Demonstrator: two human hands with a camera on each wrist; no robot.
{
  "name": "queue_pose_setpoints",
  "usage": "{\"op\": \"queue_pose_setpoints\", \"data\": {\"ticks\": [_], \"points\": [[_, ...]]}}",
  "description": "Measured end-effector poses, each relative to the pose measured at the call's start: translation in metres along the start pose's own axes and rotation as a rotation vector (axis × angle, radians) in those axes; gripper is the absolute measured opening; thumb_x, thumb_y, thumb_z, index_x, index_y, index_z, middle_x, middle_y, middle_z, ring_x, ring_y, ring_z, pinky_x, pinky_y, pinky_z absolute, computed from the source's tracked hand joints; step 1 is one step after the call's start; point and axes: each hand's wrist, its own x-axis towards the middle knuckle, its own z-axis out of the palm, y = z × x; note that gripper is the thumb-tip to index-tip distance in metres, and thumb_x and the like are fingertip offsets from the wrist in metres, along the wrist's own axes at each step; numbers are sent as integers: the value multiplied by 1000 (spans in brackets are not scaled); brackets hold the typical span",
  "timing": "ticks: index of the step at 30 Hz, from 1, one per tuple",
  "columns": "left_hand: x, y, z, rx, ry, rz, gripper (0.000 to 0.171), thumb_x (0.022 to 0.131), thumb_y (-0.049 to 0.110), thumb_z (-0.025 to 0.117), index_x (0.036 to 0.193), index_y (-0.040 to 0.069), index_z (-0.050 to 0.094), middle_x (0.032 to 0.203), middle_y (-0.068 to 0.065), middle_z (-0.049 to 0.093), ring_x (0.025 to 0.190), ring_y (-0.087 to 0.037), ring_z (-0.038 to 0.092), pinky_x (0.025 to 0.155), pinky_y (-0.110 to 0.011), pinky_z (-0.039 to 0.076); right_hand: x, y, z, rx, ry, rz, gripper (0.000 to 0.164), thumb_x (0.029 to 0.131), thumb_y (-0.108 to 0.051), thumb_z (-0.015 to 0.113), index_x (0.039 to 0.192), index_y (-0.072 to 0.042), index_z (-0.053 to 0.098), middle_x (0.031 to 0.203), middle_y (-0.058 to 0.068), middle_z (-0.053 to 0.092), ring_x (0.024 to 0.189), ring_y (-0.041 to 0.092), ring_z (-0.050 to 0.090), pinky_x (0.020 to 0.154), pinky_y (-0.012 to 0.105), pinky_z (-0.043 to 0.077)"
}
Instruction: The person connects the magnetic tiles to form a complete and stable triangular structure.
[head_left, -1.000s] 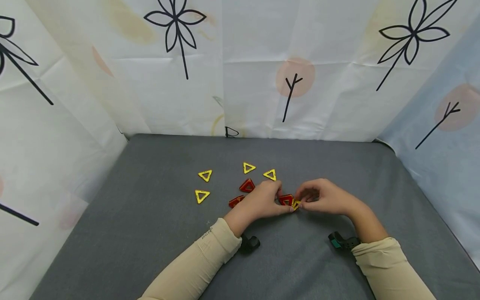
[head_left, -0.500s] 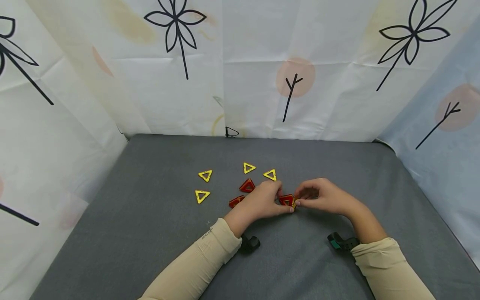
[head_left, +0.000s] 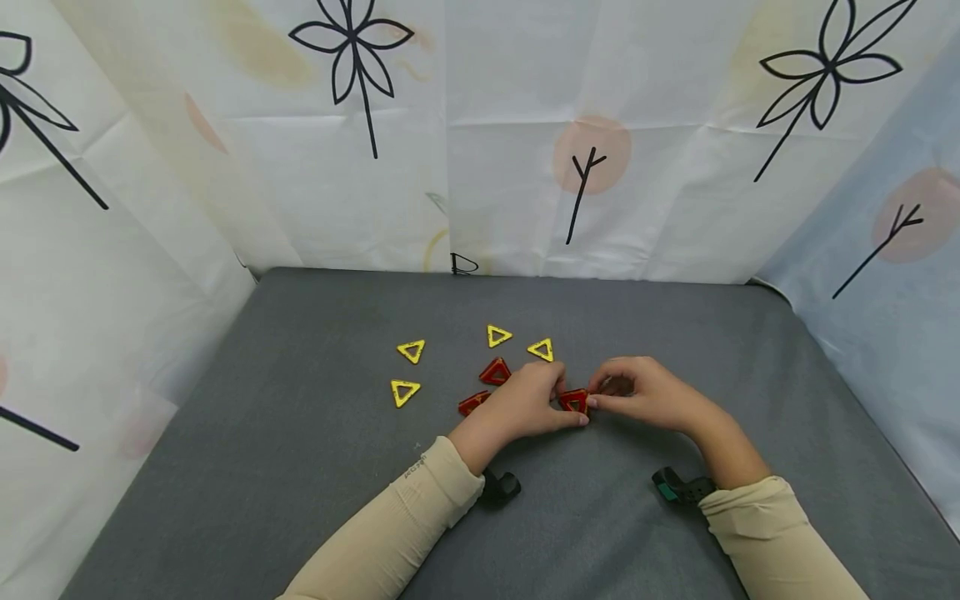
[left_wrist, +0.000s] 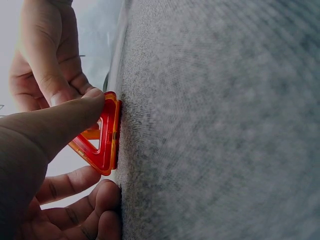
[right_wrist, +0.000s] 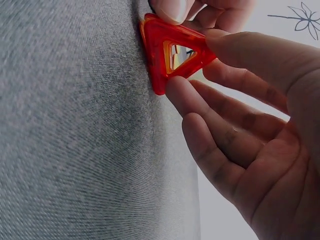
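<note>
Between the two hands stands a small cluster of triangular magnetic tiles (head_left: 573, 400), red outside with orange-yellow edges. The left hand (head_left: 522, 402) holds it from the left, thumb at a corner of the red tile (left_wrist: 106, 150) and fingers behind. From the right, the right hand (head_left: 648, 392) pinches it; its thumb and a fingertip lie on corners of the red tile (right_wrist: 156, 55). The yellow tile joined here is mostly hidden in the head view. Beyond the left hand lie a red tile piece (head_left: 495, 372) and another red piece (head_left: 472, 403), partly covered by that hand.
Four loose tiles are yellow hollow triangles: a left pair, with the nearer yellow triangle (head_left: 405, 392), and a far pair, with the yellow triangle (head_left: 542, 349) just past the left hand. Grey cloth (head_left: 300, 467) covers the table; a printed curtain (head_left: 510, 183) hangs behind.
The yellow tile in the right fingers has tilted up against the red piece and out of sight in the head view. The right hand has shifted slightly left; the left stays put.
</note>
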Motion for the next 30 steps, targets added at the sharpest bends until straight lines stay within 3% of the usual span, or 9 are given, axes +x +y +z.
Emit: {"op": "queue_pose_setpoints", "data": {"ticks": [13,30], "points": [[0,1,-1,-8,-7,-3,38,93,42,84,99,13,60,82,0,56,64,-10,48,57,-25,39,1,0,1,-24,24,-36,23,101,-13,74,123,-7,76,118,7,77,100,18,76,85,34,60],[-1,2,-1,-9,-11,-6,37,93,42,83,100,13,60,82,0,57,63,-10,47,56,-25,39,3,-1,3,-87,69,-91,14,98,-10,77,112,-12,80,105,-3,78,90,10,71,81,31,58]]}}
